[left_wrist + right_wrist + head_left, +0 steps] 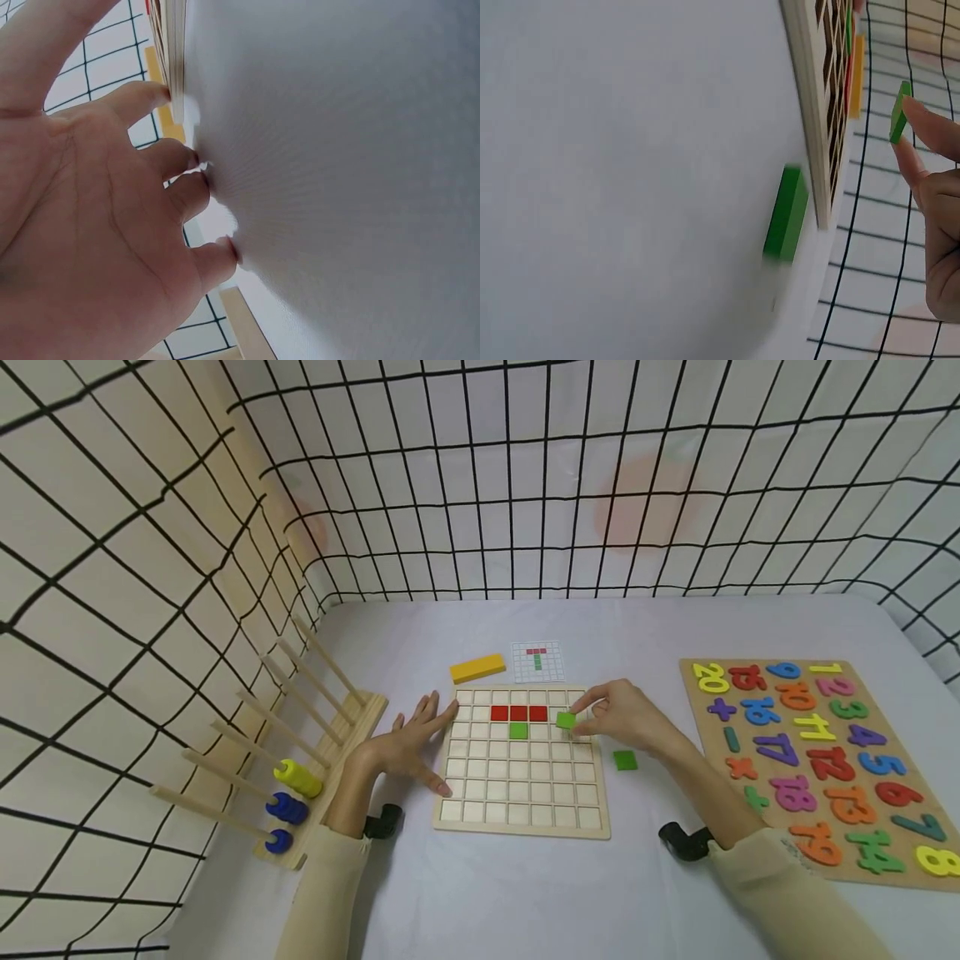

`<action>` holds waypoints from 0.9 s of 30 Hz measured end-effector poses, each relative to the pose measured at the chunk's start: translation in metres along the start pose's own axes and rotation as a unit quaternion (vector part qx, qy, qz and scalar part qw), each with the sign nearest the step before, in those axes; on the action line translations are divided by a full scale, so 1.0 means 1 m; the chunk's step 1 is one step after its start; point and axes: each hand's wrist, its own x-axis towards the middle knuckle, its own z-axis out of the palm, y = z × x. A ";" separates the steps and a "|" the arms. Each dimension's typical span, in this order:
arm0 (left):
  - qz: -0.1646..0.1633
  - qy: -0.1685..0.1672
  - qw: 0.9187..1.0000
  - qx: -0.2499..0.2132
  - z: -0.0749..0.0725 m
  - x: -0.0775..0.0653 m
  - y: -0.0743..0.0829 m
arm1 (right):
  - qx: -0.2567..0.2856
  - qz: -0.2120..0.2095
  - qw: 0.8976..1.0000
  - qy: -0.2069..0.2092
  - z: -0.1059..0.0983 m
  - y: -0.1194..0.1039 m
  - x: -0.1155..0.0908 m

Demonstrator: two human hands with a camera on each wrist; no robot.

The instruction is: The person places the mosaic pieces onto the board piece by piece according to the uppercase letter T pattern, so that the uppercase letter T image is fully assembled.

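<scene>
A wooden grid board (522, 836) lies flat, with three red square tiles (499, 713) in a row and one green tile (518, 731) below the middle one. My right hand (626, 714) pinches another green tile (566, 720) between thumb and finger above the board's right side. The right wrist view shows this pinched tile (900, 114) raised off the board. A loose green tile (625, 761) lies on the table just right of the board. My left hand (405, 747) is spread at the board's left edge, its thumb and index finger touching the edge and other fingertips on the table.
Behind the board lie a yellow bar (477, 668) and a pattern card (537, 662) with a T of red and green squares. A pegged wooden stand (367, 703) with blue and yellow beads is at left. A number puzzle board (708, 727) is at right. Black wire mesh (510, 493) encloses the table.
</scene>
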 end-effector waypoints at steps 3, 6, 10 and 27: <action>0.002 -0.001 1.000 -0.002 0.000 0.001 0.000 | 0.009 0.001 1.000 -0.003 0.011 -0.008 0.004; 0.003 -0.002 1.000 -0.002 -0.001 0.001 0.000 | 0.016 0.005 1.000 -0.011 0.023 -0.018 0.005; 0.000 -0.005 1.000 0.001 -0.001 0.001 -0.001 | 0.012 0.006 1.000 -0.025 0.038 -0.028 0.007; -0.006 -0.003 1.000 0.004 -0.001 -0.001 0.002 | -0.046 -0.016 0.998 -0.028 0.057 -0.041 0.010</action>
